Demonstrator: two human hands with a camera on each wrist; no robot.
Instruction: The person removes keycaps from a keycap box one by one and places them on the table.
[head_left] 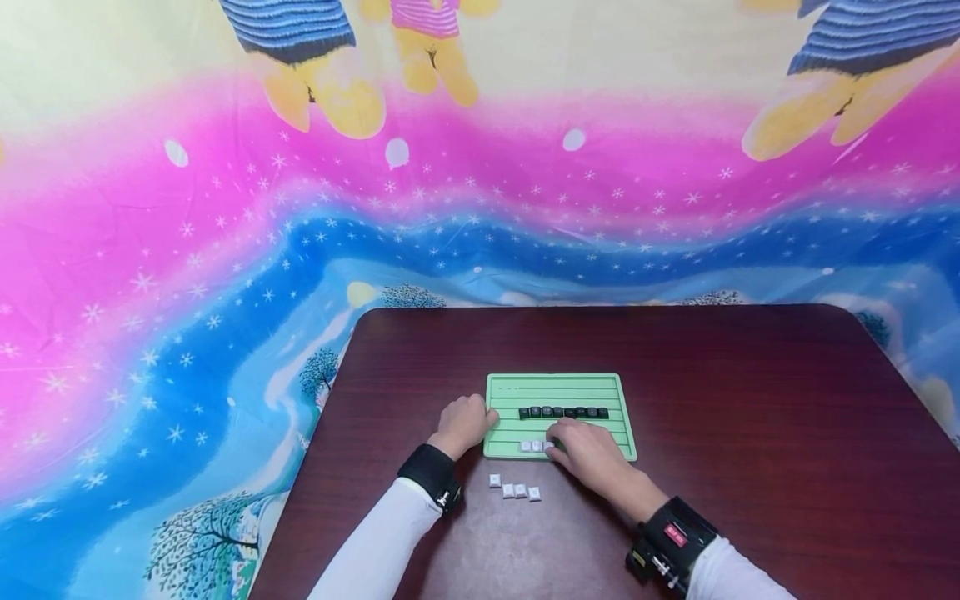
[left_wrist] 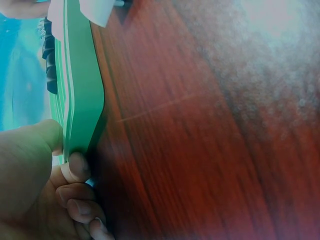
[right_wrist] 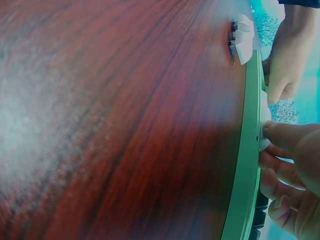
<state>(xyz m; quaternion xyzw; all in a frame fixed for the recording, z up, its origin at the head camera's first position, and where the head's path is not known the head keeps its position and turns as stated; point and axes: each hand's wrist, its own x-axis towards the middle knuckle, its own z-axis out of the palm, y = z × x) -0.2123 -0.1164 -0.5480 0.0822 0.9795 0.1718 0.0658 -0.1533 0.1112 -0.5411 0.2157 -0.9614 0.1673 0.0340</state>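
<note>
A light green grooved tray lies on the table. My left hand grips its left edge, thumb on top and curled fingers at the side in the left wrist view. A row of black keycaps sits across the tray's middle. Nearer its front edge is a short row of white keycaps. At that row's right end my right hand pinches a white keycap between thumb and fingers, its far side hidden by them. Several loose white keycaps lie on the table in front.
The dark reddish-brown table has rounded far corners. Behind it hangs a colourful printed cloth. A wrist camera on a black strap is on the left wrist, another strap on the right.
</note>
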